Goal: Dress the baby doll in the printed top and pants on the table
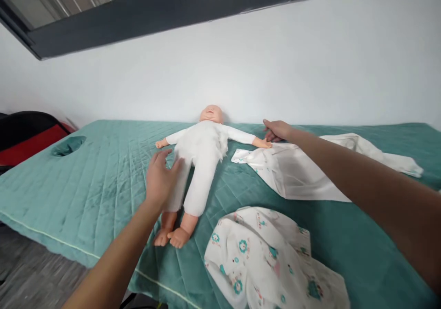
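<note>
Green quilted bed, frayed white doll, left hand spread, right hand, grip unclear

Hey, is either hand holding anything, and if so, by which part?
The left hand is open by the doll's leg, holding nothing. The right hand is at the doll's hand; whether it grips cannot be told.

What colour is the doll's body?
The doll's body is white, seen best in the head view.

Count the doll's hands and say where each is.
2. One doll hand is at the picture's left, beyond the person's left hand; the other doll hand is at its right, by the person's right hand.
</note>
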Available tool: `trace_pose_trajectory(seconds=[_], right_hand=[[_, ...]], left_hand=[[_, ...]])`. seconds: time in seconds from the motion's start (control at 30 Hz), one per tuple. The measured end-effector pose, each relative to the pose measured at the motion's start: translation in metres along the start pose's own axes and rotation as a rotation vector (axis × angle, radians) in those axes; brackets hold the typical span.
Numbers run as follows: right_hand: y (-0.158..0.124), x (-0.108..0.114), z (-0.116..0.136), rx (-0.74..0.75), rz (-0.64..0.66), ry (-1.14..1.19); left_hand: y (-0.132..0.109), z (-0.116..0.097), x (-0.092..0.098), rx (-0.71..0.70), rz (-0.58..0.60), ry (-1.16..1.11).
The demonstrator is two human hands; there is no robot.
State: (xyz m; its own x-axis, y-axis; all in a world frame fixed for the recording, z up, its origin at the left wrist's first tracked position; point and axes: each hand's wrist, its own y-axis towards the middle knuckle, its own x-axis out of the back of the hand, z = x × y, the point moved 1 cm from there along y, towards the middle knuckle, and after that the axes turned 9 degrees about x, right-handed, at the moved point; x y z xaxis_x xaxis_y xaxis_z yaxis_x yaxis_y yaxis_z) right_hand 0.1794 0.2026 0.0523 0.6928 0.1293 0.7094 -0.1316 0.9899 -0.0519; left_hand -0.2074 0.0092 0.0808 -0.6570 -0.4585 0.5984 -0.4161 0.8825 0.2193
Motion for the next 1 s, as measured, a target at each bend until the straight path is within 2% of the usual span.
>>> trace_pose_trajectory(seconds=[0.03, 0.07, 0.13, 0.17, 0.2, 0.23, 0.3, 0.43, 0.5, 0.6, 0.7, 0.77, 0.83, 0.93, 1.0], right_hand=[[-0.016, 0.016, -0.014, -0.023, -0.018, -0.070], [-0.034, 0.031, -0.027, -0.035, -0.030, -0.142], [-0.071, 0.058, -0.044, -0.046, -0.040, -0.263], [-0.089, 0.067, -0.048, -0.034, -0.037, -0.313], [-0.106, 0.074, -0.050, -0.010, -0.028, -0.358], [-0.122, 0.079, -0.049, 0.030, -0.013, -0.399], [-0.151, 0.081, -0.039, 0.128, 0.011, -0.472], [-0.208, 0.076, 0.000, 0.309, -0.009, -0.563], [-0.241, 0.075, 0.023, 0.408, 0.002, -0.609], [-0.300, 0.075, 0.054, 0.672, 0.064, -0.740], [-0.359, 0.080, 0.075, 0.804, 0.101, -0.787], [-0.392, 0.087, 0.085, 0.799, 0.070, -0.674], [-0.417, 0.098, 0.091, 0.729, 0.005, -0.487], [-0.438, 0.113, 0.087, 0.483, -0.071, -0.275], [-0.445, 0.114, 0.078, 0.277, -0.040, -0.151]], left_hand=[[-0.014, -0.008, 0.000, -0.144, -0.032, 0.049], [-0.030, -0.015, -0.002, -0.265, 0.038, 0.067], [-0.068, -0.025, -0.012, -0.421, 0.405, 0.081], [-0.086, -0.029, -0.018, -0.469, 0.616, 0.116], [-0.103, -0.032, -0.023, -0.508, 0.776, 0.157], [-0.117, -0.034, -0.029, -0.537, 0.881, 0.199], [-0.136, -0.040, -0.036, -0.587, 0.948, 0.251], [-0.154, -0.064, -0.038, -0.740, 0.902, 0.212], [-0.163, -0.085, -0.036, -0.833, 0.780, 0.176], [-0.183, -0.120, -0.036, -0.961, 0.585, 0.128], [-0.204, -0.152, -0.039, -1.089, 0.523, 0.072], [-0.215, -0.166, -0.038, -1.135, 0.533, 0.020], [-0.221, -0.175, -0.034, -1.136, 0.495, -0.025], [-0.221, -0.177, -0.025, -1.052, 0.316, -0.051], [-0.222, -0.175, -0.020, -0.926, 0.197, -0.099]])
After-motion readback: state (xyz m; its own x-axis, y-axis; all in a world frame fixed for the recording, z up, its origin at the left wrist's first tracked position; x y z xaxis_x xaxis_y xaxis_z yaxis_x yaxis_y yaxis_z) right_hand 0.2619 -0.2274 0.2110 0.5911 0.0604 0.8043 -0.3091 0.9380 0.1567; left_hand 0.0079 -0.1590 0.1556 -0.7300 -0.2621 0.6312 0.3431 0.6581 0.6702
